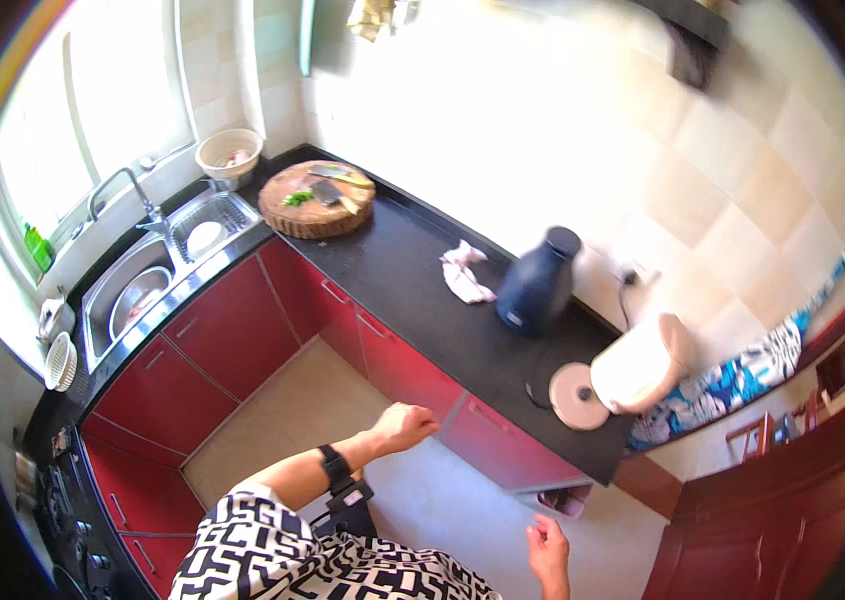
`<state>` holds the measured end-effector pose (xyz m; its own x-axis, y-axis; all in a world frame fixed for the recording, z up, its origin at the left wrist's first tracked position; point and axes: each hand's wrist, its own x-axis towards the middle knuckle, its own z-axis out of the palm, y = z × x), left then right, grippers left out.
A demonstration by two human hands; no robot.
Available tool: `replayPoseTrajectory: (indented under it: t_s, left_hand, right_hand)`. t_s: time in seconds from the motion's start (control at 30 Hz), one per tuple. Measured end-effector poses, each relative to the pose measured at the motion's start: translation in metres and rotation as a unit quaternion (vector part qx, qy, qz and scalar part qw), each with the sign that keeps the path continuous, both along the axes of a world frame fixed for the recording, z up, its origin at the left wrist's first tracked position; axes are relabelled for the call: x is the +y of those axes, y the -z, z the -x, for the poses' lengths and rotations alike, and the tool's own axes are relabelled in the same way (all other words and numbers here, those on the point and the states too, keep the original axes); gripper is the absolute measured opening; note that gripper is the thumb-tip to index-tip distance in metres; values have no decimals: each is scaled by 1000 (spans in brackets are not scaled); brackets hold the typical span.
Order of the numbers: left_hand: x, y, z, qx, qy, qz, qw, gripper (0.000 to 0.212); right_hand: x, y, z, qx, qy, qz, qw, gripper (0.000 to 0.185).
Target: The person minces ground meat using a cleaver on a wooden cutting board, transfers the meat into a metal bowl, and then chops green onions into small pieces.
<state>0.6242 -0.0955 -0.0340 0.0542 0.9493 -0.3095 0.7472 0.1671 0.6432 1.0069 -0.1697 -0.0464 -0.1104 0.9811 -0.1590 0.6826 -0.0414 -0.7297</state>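
My left hand, its fingers curled with nothing seen in them, is held over the floor in front of the red cabinets; a black band is on its wrist. Lower right, my right hand hangs over the pale floor, fingers loosely bent and slightly apart, empty. Before me on the black countertop stand a dark blue vacuum jug and a cream electric kettle, with a round power base by it. A crumpled pale cloth lies left of the jug. Neither hand touches these things.
A round wooden chopping board carries a cleaver and chopped greens in the corner. Left of it are a double steel sink and a plastic basket. A gas hob is lower left, a dark red wooden door lower right.
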Motion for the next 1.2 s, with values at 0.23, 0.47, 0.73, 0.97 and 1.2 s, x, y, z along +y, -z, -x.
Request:
replayPoseTrajectory:
  t_s: [0.23, 0.47, 0.73, 0.97, 1.2]
  left_hand:
    - [-70, 19, 224, -47, -223, -185, 956, 23]
    - [-95, 3, 362, 35, -343, -302, 889, 17]
    - [-68, 6, 435, 15, -379, -173, 909, 42]
    - [-20, -4, 507, -7, -451, -137, 882, 41]
    - [19, -17, 539, -46, -485, -96, 868, 34]
  right_hand:
    - [117, -39, 253, 29, -227, -107, 967, 31]
    - [224, -110, 451, -13, -332, -200, 922, 25]
    - [394, -108, 600, -67, -379, -251, 888, 30]
    - [521, -60, 737, -108, -362, -302, 875, 40]
    - [568, -31, 803, -224, -377, -250, 863, 49]
